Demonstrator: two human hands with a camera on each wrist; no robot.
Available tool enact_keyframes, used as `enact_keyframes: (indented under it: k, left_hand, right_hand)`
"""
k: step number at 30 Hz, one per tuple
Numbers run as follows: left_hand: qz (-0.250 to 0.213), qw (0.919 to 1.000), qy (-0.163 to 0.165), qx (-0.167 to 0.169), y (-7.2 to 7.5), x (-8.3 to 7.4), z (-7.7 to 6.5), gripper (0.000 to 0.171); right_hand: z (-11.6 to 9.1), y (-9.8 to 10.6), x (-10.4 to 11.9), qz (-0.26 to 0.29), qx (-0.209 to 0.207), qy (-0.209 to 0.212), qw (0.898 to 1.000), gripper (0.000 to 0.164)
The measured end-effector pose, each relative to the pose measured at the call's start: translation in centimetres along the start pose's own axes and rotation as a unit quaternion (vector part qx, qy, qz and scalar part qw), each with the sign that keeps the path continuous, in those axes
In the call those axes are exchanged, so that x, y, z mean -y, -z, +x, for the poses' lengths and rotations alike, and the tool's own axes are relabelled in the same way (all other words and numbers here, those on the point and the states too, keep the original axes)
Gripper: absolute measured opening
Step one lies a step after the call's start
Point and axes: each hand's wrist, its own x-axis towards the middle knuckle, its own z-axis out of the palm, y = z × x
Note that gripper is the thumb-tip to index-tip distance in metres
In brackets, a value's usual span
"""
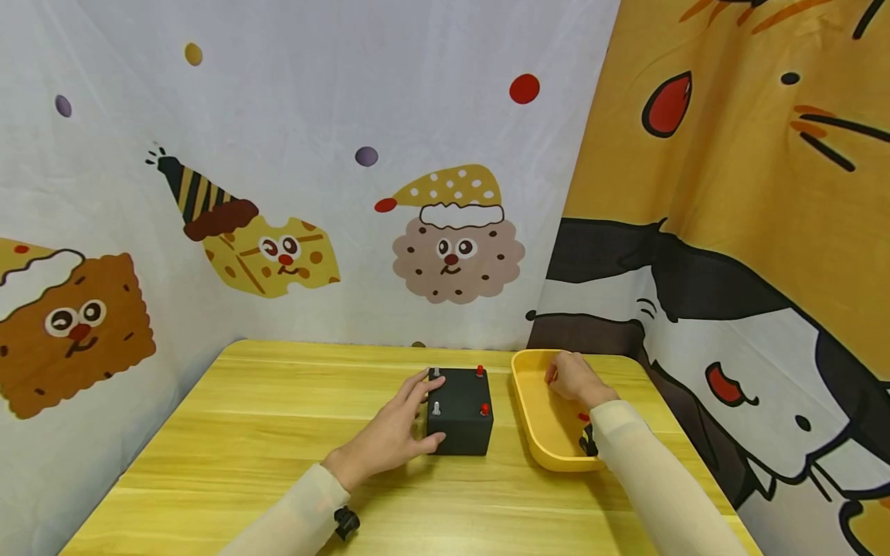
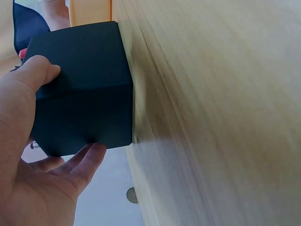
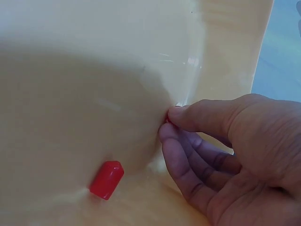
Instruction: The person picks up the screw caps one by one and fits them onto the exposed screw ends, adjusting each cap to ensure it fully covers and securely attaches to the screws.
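A black box (image 1: 459, 432) stands on the wooden table. Two posts on its right side wear red caps (image 1: 484, 409); the left two are bare silvery posts (image 1: 436, 408). My left hand (image 1: 385, 436) holds the box from its left, thumb against the near face and fingers at the far left corner. My right hand (image 1: 579, 380) reaches into the yellow tray (image 1: 524, 401). There, its thumb and index finger pinch a small red cap (image 3: 170, 117), mostly hidden by the fingertips. Another red cap (image 3: 107, 180) lies loose on the tray's bottom.
The tray stands to the right of the box, with a gap of table (image 1: 502, 440) between them. A printed cloth (image 1: 313, 116) hangs behind the table, and another patterned cloth (image 1: 737, 255) hangs along the right. Each wrist bears a small dark camera (image 1: 346, 523).
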Motion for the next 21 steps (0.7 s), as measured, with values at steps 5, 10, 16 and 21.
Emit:
enact_keyframes:
  k: [5,10,16,21]
  left_hand:
    - [0.0,1.0,-0.001,0.001,0.0,0.0,0.1,0.094]
    - [0.0,1.0,-0.002,-0.001,-0.1,0.1,0.1,0.094]
    - [-0.003,1.0,-0.004,-0.003,0.0,0.2,0.1,0.094]
    - [-0.002,1.0,-0.004,-0.003,-0.1,0.3,0.1,0.094]
  right_hand:
    - [-0.2,0.2,0.2,0.001,0.001,-0.007,1.0,0.016]
    - [-1.3,1.4,2.9,-0.025,0.009,-0.043,0.999,0.011]
    - [-1.3,1.5,2.9,-0.023,-0.001,-0.041,0.999,0.009]
    - [-1.5,1.7,3.1,-0.018,-0.007,-0.044,0.999,0.005]
